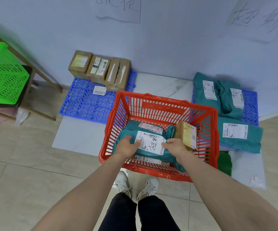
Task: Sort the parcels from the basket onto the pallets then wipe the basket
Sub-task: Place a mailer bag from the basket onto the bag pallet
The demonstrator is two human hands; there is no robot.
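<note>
A red plastic basket (158, 104) stands on the floor in front of me. Inside it lies a teal mailer bag with a white label (150, 144). My left hand (128, 146) grips its left end and my right hand (175, 146) grips its right end. Another teal bag (135, 125) lies behind it, a cardboard box (187, 134) leans against the basket's right wall, and a labelled parcel (149, 160) shows underneath. The left blue pallet (85, 104) carries three cardboard boxes (100, 69). The right blue pallet (250, 105) carries three teal bags (240, 136).
A green basket (3, 74) sits on a stool at the far left beside a wooden frame (40, 67). A loose label (99, 90) lies on the left pallet. A green bag (224, 161) lies right of the red basket. Handwritten paper signs (258, 17) hang on the wall.
</note>
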